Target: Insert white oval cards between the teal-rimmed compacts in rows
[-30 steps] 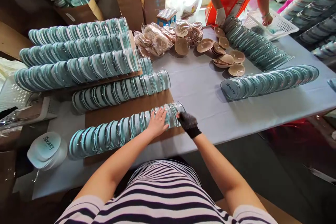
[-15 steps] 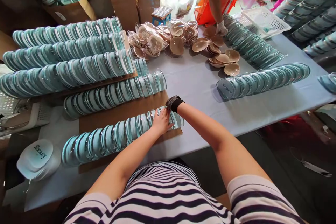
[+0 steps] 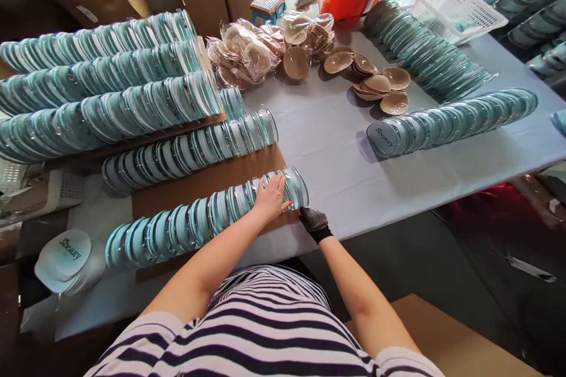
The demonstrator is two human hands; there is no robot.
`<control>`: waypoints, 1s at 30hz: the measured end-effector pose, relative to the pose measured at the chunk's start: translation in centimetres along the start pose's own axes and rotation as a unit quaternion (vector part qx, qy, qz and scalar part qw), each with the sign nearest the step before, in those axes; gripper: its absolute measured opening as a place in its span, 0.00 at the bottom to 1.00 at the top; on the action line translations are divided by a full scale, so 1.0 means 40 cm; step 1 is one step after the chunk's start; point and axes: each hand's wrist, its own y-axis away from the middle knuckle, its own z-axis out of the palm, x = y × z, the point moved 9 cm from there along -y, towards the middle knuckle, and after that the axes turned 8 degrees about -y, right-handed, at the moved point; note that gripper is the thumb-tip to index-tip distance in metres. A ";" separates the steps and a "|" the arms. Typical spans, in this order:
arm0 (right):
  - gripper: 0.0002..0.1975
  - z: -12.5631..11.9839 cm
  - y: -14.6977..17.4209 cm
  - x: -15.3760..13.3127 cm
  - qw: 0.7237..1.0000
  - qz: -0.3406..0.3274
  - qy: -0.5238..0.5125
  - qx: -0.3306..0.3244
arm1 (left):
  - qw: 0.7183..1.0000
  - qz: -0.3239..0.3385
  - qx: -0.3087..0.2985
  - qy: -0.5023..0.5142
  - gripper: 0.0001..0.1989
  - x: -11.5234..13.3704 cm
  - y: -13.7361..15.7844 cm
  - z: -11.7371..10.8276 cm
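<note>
My left hand (image 3: 270, 199) is bare and lies open on top of the nearest row of clear-wrapped teal packs (image 3: 201, 215), close to its right end. The fingers are spread across the wrapping. In a dark dotted glove, my right hand (image 3: 315, 220) is at the near right corner of that row, beside the cardboard sheet's edge. Its fingers look curled together, and their tips are hidden against the corner. Under the row lies the brown cardboard sheet (image 3: 177, 185), which also carries a second row of packs (image 3: 194, 147) behind.
Stacked rows of packs (image 3: 106, 112) rise at the left. Beige wrapped cups (image 3: 247, 50) and loose beige cups (image 3: 375, 85) lie farther back. On the right are more pack rows (image 3: 455, 121) and a white basket (image 3: 460, 9). Printed "Sbeauty" cards (image 3: 71, 256) sit at the lower left.
My right hand has moved from the far side of the near row's end around to its near corner. My left hand stays on the row. The co-worker at the back has shifted and holds something brownish.
</note>
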 end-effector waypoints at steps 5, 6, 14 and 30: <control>0.18 -0.013 0.039 0.029 0.995 0.025 -0.062 0.071 | 0.999 0.009 0.008 0.047 0.37 0.004 0.007 -0.031; 0.18 -0.012 0.066 0.033 0.993 0.031 -0.080 0.080 | 0.997 0.016 0.022 0.065 0.37 0.000 0.026 -0.045; 0.22 0.059 0.121 -0.192 0.965 -0.175 -0.188 0.043 | 0.953 -0.074 0.189 0.226 0.27 -0.239 0.431 -0.087; 0.38 0.231 -0.217 -1.637 0.832 -0.150 -0.478 -0.238 | 0.603 -0.597 0.405 0.340 0.30 -1.181 1.229 0.218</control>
